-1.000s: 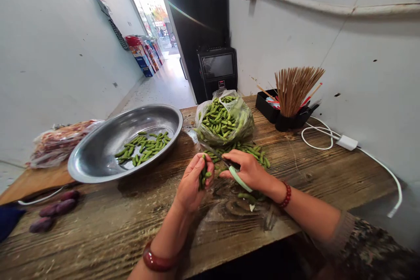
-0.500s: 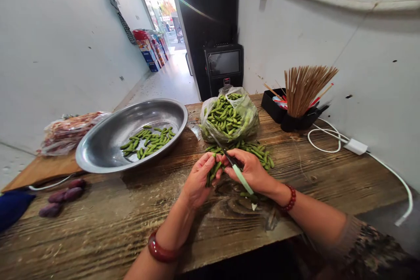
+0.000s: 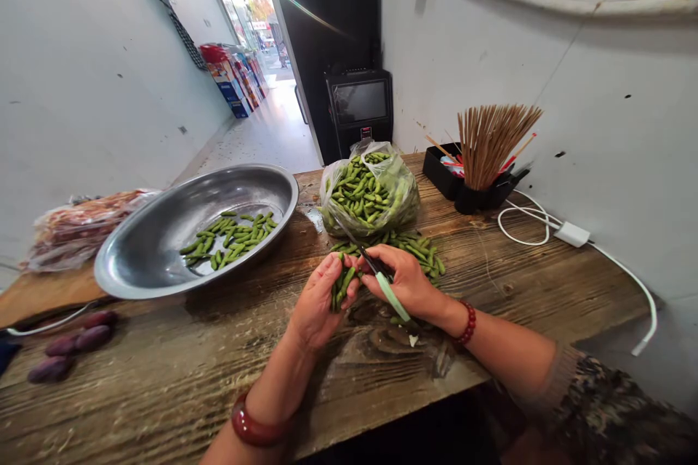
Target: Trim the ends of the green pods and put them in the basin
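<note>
The left hand [image 3: 316,301] pinches a few green pods [image 3: 343,285] between thumb and fingers. Just beside it, the right hand [image 3: 408,285] grips pale-green-handled scissors [image 3: 391,296], blades pointing away. Right beyond both hands lie loose pods [image 3: 425,253] and a clear bag [image 3: 407,196] full of them. Left of the hands, a metal basin [image 3: 145,232] holds more pods [image 3: 234,236]; beyond the right hand, skewers [image 3: 488,149] fan from a black holder [image 3: 472,200].

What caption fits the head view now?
Left hand holds green pods, right hand green-handled scissors; a plastic bag and metal basin contain more pods.
</note>
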`<state>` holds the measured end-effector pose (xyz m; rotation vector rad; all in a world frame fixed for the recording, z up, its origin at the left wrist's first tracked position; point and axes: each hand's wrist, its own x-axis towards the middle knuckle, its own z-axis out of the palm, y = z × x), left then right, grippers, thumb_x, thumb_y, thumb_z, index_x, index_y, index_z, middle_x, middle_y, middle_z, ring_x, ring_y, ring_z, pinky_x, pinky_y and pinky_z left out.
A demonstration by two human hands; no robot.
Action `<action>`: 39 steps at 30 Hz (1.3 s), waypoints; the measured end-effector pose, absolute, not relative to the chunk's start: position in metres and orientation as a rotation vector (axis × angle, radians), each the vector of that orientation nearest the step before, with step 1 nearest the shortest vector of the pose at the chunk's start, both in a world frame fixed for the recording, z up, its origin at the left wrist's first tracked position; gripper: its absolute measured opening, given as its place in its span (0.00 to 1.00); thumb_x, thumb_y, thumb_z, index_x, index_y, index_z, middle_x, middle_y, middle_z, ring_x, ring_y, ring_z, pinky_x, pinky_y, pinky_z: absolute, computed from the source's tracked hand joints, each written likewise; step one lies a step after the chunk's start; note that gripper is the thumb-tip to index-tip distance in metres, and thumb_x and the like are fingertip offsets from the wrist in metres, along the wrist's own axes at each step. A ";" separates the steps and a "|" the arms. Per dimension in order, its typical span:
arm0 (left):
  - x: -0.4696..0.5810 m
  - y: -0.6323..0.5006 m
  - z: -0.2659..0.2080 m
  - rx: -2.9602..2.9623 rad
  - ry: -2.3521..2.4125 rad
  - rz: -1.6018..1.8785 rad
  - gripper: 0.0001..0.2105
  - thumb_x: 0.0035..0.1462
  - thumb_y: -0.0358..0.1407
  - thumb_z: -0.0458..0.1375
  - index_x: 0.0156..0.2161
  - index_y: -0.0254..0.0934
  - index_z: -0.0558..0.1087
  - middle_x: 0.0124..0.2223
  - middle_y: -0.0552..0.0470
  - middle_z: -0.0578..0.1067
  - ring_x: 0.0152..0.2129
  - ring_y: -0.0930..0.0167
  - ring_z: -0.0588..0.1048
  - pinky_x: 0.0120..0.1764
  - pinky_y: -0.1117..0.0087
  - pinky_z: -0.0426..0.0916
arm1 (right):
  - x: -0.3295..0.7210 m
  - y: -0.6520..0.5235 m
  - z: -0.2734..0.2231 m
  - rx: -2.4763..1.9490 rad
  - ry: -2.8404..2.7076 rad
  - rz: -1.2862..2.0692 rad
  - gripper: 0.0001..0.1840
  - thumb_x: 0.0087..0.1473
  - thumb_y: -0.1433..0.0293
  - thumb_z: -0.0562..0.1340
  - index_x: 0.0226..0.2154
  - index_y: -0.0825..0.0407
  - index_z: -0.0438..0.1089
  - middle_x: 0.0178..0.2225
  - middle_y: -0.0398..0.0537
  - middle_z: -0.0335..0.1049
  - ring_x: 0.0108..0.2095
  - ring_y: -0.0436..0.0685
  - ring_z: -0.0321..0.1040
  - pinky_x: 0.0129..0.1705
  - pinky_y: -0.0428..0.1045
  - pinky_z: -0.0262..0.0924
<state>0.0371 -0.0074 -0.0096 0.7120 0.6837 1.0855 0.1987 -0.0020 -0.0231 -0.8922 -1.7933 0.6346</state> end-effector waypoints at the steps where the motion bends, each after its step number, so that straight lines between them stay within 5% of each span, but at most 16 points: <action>1: 0.038 -0.007 -0.010 0.710 0.698 1.091 0.09 0.53 0.37 0.64 0.33 0.33 0.71 0.34 0.52 0.72 0.18 0.81 0.66 0.16 0.82 0.58 | 0.199 -0.002 -0.024 -0.889 -1.788 0.635 0.10 0.48 0.74 0.63 0.37 0.53 0.70 0.34 0.46 0.74 0.35 0.53 0.70 0.39 0.48 0.64; 16: 0.040 -0.007 -0.019 0.802 0.753 0.983 0.09 0.57 0.38 0.59 0.35 0.33 0.70 0.23 0.55 0.70 0.16 0.78 0.67 0.17 0.81 0.58 | 0.203 -0.004 -0.027 -0.811 -1.909 0.544 0.16 0.49 0.78 0.59 0.42 0.52 0.68 0.38 0.49 0.72 0.38 0.55 0.69 0.42 0.50 0.64; 27: 0.033 -0.001 -0.017 0.816 0.829 1.039 0.10 0.52 0.33 0.61 0.41 0.35 0.71 0.29 0.55 0.71 0.16 0.79 0.64 0.14 0.81 0.52 | 0.210 0.009 -0.015 -0.881 -1.072 1.441 0.13 0.43 0.70 0.64 0.35 0.51 0.66 0.30 0.38 0.64 0.22 0.44 0.63 0.22 0.41 0.60; 33: 0.035 -0.006 -0.019 0.901 0.816 0.953 0.11 0.54 0.42 0.61 0.37 0.36 0.72 0.28 0.55 0.70 0.16 0.81 0.63 0.17 0.80 0.51 | 0.209 0.005 -0.015 -0.909 -1.203 1.388 0.13 0.42 0.72 0.64 0.35 0.51 0.67 0.30 0.39 0.66 0.23 0.44 0.63 0.25 0.42 0.62; 39: 0.039 -0.010 -0.015 0.988 0.894 0.903 0.11 0.48 0.40 0.66 0.34 0.34 0.74 0.24 0.56 0.69 0.15 0.81 0.62 0.19 0.80 0.52 | 0.207 0.000 -0.019 -0.939 -1.472 1.210 0.14 0.43 0.72 0.64 0.37 0.52 0.68 0.31 0.42 0.70 0.28 0.48 0.67 0.32 0.46 0.66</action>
